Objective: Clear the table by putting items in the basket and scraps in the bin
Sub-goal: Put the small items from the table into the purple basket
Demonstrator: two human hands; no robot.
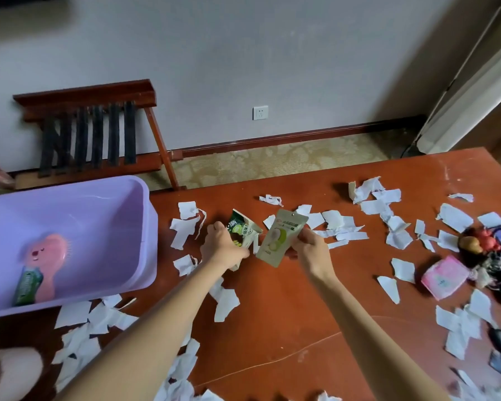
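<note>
The main risk was a scrap going into the basket (145, 215) by mistake: the left hand (224, 247) gripped a green packet (240, 230) with a white strip (255, 246) dangling beside it, and that strip could ride along. The right hand (310, 250) pinched a tan pouch (281, 235) by one side edge, so it might slip. Both snacks were flat, light foil sachets, held just above the table (287, 314) near its far edge, close together. The lilac basket sat at the left edge, holding a pink brush (48, 256).
</note>
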